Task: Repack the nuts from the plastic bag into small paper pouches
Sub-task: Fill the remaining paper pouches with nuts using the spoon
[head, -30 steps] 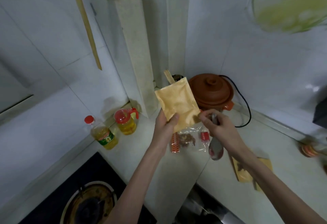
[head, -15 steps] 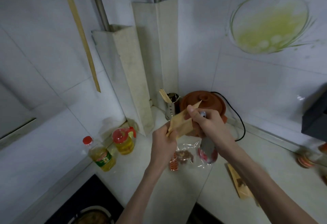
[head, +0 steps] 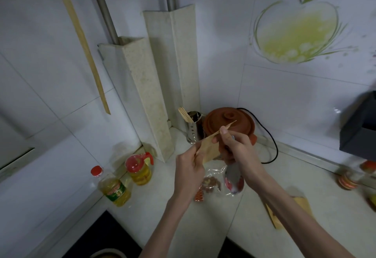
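A small tan paper pouch is held up over the counter, turned nearly edge-on. My left hand pinches its lower left corner. My right hand pinches its upper edge and also holds a metal spoon that hangs down with its bowl low. Under the hands lies the clear plastic bag with brown nuts in it and a red-orange strip along its left side. More tan pouches lie on the counter at the right, partly behind my right forearm.
A brown clay pot with a black cord stands in the corner beside a steel chopstick holder. Two oil bottles stand at the left wall. A black hob is at bottom left, a dark box at right.
The pouch, flat-on a second ago, has been turned edge-on and raised; my right hand moved up to its top edge. The camera tilted upward.
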`<state>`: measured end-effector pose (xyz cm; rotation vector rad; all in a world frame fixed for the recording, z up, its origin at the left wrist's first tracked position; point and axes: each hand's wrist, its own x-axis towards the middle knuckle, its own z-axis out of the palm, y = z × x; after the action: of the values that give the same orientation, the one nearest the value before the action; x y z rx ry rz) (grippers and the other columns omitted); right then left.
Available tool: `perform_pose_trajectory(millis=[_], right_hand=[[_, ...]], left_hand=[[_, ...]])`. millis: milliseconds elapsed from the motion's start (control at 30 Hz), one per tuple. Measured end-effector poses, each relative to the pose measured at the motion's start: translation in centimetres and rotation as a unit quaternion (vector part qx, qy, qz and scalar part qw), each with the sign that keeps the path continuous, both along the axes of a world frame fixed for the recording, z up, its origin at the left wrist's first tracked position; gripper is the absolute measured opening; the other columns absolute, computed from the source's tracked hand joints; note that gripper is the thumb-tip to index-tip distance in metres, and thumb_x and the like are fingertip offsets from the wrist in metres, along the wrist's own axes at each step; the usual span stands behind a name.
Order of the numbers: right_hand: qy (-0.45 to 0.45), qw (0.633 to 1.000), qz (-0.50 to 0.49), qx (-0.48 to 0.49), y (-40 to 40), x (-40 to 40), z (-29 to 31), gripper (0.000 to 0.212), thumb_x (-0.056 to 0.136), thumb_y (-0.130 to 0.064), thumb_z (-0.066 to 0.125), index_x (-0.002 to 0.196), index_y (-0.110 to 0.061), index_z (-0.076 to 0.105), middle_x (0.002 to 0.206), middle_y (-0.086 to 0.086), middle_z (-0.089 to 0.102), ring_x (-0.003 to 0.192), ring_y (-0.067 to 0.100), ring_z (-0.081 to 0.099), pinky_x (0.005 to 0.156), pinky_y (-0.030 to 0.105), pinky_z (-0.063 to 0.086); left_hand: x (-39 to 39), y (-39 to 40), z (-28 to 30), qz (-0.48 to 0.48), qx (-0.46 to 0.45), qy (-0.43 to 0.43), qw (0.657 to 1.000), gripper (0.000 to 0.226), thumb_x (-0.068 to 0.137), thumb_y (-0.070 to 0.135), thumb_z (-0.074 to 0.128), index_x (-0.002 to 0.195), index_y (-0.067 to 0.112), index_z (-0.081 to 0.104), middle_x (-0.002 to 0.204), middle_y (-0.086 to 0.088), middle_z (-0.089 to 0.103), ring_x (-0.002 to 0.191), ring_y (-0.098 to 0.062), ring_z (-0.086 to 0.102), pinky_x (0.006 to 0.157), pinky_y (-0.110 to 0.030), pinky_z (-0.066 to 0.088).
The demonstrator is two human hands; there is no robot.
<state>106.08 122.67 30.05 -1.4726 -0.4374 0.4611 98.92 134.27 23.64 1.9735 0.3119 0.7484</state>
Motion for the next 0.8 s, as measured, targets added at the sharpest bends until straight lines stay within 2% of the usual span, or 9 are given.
perform_pose_trajectory(millis=[133, 267, 400, 500, 533, 600, 700, 800], right_hand=[[0.008, 1.0, -0.01, 0.011, -0.1, -0.4, -0.1, 0.04, 0.099, -0.032, 0.043, 0.073, -0.007, 0.058, 0.048, 0.0, 0.037, 0.042, 0.011, 0.027, 0.039, 0.018, 0.025], [0.003, 1.0, -0.015, 0.005, -0.3, -0.7, -0.2, 0.038, 0.1, -0.028, 0.041, 0.074, -0.005, 0.056, 0.046, -0.004, 0.038, 0.042, 0.01, 0.028, 0.04, 0.018, 0.025], [0.002, 1.0, -0.014, 0.001, -0.7, -1.2, -0.2, 0.038, 0.1, -0.028, 0.041, 0.076, -0.003, 0.055, 0.054, 0.005, 0.036, 0.046, 0.012, 0.028, 0.043, 0.022, 0.022], [-0.009, 1.0, -0.02, -0.008, -0.6, -1.3, -0.3, 0.036, 0.1, -0.027, 0.043, 0.075, -0.003, 0.054, 0.055, 0.005, 0.035, 0.048, 0.012, 0.029, 0.047, 0.025, 0.022], [-0.007, 1.0, -0.023, -0.009, -0.6, -1.3, -0.3, 0.036, 0.099, -0.026, 0.043, 0.074, -0.002, 0.054, 0.054, 0.003, 0.036, 0.047, 0.011, 0.03, 0.046, 0.024, 0.022], [0.004, 1.0, -0.028, -0.005, -0.6, -1.2, -0.4, 0.034, 0.099, -0.023, 0.044, 0.073, -0.003, 0.054, 0.054, 0.0, 0.037, 0.046, 0.009, 0.031, 0.044, 0.02, 0.023], [0.024, 1.0, -0.013, 0.008, -0.7, -1.1, -0.5, 0.033, 0.099, -0.021, 0.043, 0.071, -0.007, 0.053, 0.054, 0.002, 0.034, 0.045, 0.01, 0.027, 0.043, 0.021, 0.02], [0.022, 1.0, 0.003, 0.018, -0.7, -1.0, -0.8, 0.033, 0.099, -0.023, 0.044, 0.071, -0.01, 0.053, 0.053, 0.002, 0.032, 0.045, 0.011, 0.025, 0.044, 0.023, 0.019]], left_hand=[[-0.2, -0.9, -0.4, -0.014, -0.021, 0.007, 1.0, 0.031, 0.093, 0.0, 0.054, 0.113, 0.019, 0.069, 0.085, 0.028, 0.068, 0.081, 0.003, 0.065, 0.066, -0.005, 0.045], [-0.2, -1.4, -0.8, -0.015, -0.029, 0.006, 0.999, 0.033, 0.093, 0.0, 0.055, 0.116, 0.02, 0.068, 0.09, 0.028, 0.069, 0.086, 0.002, 0.066, 0.07, -0.005, 0.046], [-0.7, -1.9, -1.0, -0.023, -0.047, 0.011, 0.999, 0.034, 0.095, 0.003, 0.055, 0.114, 0.027, 0.067, 0.092, 0.028, 0.069, 0.089, 0.004, 0.066, 0.069, -0.005, 0.048], [-0.8, -2.0, -1.0, -0.029, -0.056, 0.012, 0.998, 0.034, 0.094, 0.001, 0.054, 0.116, 0.023, 0.067, 0.095, 0.028, 0.069, 0.094, 0.005, 0.065, 0.074, -0.006, 0.049], [-0.9, -2.0, -1.0, -0.029, -0.053, 0.012, 0.998, 0.034, 0.094, 0.001, 0.054, 0.114, 0.025, 0.067, 0.093, 0.03, 0.068, 0.092, 0.005, 0.065, 0.072, -0.005, 0.048], [-1.0, -2.1, -1.1, -0.032, -0.046, 0.013, 0.998, 0.033, 0.094, 0.002, 0.055, 0.105, 0.032, 0.065, 0.082, 0.031, 0.067, 0.076, 0.004, 0.067, 0.061, -0.004, 0.047], [-1.2, -2.2, -1.5, -0.032, -0.018, 0.004, 0.999, 0.026, 0.094, 0.001, 0.053, 0.098, 0.024, 0.065, 0.065, 0.026, 0.062, 0.051, 0.001, 0.059, 0.046, -0.003, 0.039], [-1.2, -2.0, -1.7, -0.027, -0.025, 0.0, 0.999, 0.027, 0.093, -0.002, 0.053, 0.106, 0.016, 0.068, 0.068, 0.027, 0.064, 0.052, 0.002, 0.059, 0.048, -0.002, 0.039]])
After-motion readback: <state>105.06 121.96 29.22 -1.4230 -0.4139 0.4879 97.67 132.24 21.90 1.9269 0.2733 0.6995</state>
